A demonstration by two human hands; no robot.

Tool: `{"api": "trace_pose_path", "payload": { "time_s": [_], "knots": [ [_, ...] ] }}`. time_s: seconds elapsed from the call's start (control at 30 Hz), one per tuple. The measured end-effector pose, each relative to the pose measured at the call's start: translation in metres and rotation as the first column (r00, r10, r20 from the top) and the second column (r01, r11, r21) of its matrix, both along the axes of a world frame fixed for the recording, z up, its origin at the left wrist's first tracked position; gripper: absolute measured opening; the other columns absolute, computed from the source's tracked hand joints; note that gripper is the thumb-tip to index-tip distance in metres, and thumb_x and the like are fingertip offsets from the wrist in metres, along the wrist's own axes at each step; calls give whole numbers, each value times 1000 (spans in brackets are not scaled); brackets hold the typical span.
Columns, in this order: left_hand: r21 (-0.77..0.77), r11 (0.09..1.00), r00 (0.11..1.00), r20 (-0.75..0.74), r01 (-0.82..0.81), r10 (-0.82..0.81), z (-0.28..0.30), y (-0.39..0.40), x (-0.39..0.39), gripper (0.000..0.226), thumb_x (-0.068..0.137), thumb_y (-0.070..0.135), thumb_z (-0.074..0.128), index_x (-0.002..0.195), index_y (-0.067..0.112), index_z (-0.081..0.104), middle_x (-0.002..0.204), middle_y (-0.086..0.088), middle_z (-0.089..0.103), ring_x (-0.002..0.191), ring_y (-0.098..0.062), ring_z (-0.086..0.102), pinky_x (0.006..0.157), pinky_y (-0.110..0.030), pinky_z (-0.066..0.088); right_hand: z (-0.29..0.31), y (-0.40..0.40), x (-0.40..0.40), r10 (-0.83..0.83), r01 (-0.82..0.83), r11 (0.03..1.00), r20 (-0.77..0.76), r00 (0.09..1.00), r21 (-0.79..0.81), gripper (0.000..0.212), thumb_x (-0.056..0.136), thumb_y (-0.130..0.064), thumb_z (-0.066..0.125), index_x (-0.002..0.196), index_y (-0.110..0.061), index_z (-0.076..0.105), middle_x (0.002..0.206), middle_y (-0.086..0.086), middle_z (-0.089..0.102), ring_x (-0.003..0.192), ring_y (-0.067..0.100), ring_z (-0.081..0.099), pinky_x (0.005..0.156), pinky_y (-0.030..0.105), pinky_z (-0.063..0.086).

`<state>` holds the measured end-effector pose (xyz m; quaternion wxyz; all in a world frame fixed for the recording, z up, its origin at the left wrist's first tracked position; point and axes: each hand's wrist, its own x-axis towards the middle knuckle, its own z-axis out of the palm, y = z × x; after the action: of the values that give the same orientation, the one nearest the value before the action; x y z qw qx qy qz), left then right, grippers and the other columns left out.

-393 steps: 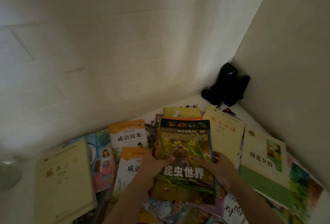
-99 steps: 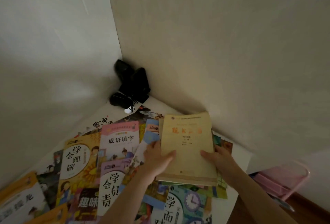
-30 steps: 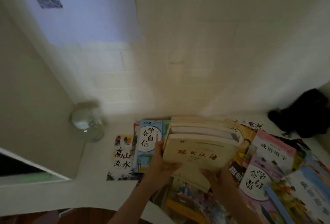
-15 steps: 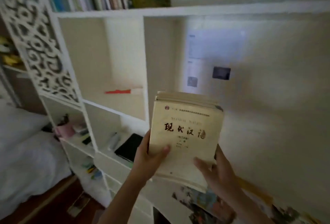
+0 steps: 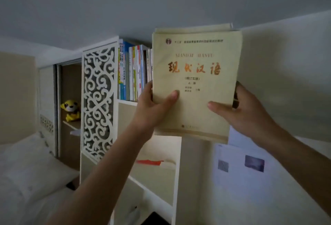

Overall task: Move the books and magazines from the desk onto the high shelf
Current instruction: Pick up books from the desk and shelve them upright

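Two bare forearms rise from the lower edge of the view, the left from the bottom left and the right from the right side, and no sleeve, cuff, watch or bracelet shows on either as far as they can be seen. The left hand (image 5: 152, 108) has no ring on the thumb or on the part of the palm that shows, and its thumbnail is short and unpainted. The right hand (image 5: 243, 111) is likewise bare of rings or gloves.
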<state>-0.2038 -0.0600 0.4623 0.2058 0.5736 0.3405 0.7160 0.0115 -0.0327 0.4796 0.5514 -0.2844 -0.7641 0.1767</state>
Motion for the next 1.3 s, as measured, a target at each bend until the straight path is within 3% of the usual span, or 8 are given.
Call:
{"api": "trace_pose_path", "payload": {
  "time_s": [0.17,0.33,0.53,0.7,0.83,1.0,1.17,1.3],
  "knots": [
    [37,998,995,87,55,-59,48,67,29,63,80,28,76,132,25,42,116,5,61,95,-11,65,64,-20,58,69,57,22,-44,47,998,90,995,-34,50,83,-16,72,126,-31,51,113,-14,65,103,8,62,80,34,54],
    [24,998,991,121,50,-53,53,125,45,70,76,29,79,134,28,39,118,8,58,106,-17,60,82,-38,58,80,114,31,7,21,970,113,994,-242,50,88,-13,66,131,-30,48,119,-7,66,105,18,64,68,42,59],
    [-7,995,987,129,101,-99,49,152,38,61,81,32,74,132,27,40,119,7,57,103,-12,61,83,-36,58,63,154,39,60,-9,916,113,992,-402,46,82,-23,70,124,-34,55,118,-5,68,107,24,65,85,53,55],
    [-19,962,951,-150,272,-271,35,142,2,56,92,20,61,139,38,38,118,15,59,105,-8,62,82,-30,59,65,172,34,91,-52,911,76,993,-409,53,82,-4,68,125,-29,51,116,0,69,103,25,68,77,52,57],
    [74,997,894,-443,-32,62,35,145,-13,68,86,17,68,144,33,36,123,13,57,112,-1,56,94,-27,53,71,199,22,156,-113,881,56,986,-460,66,81,2,67,131,-34,44,122,4,65,109,28,65,84,55,55],
    [227,894,808,-384,-387,447,26,160,-11,81,75,38,77,145,29,38,121,12,52,106,-4,54,94,-20,49,84,233,0,280,-191,827,93,956,-528,68,80,4,69,131,-35,46,124,8,64,113,29,62,90,55,52],
    [342,820,736,-371,-458,566,19,167,-6,79,74,41,77,144,28,40,116,13,42,107,-4,42,92,-8,33,77,232,-26,30,46,954,247,969,-298,66,79,0,73,135,-22,45,105,7,65,93,22,67,71,30,59],
    [338,867,717,-491,-367,495,16,164,-21,79,78,29,76,145,26,36,136,16,31,125,-2,36,104,-11,36,75,203,-32,-370,406,911,586,721,75,99,79,-46,72,148,-10,12,118,-1,60,95,14,65,73,22,52]
  ]
}}
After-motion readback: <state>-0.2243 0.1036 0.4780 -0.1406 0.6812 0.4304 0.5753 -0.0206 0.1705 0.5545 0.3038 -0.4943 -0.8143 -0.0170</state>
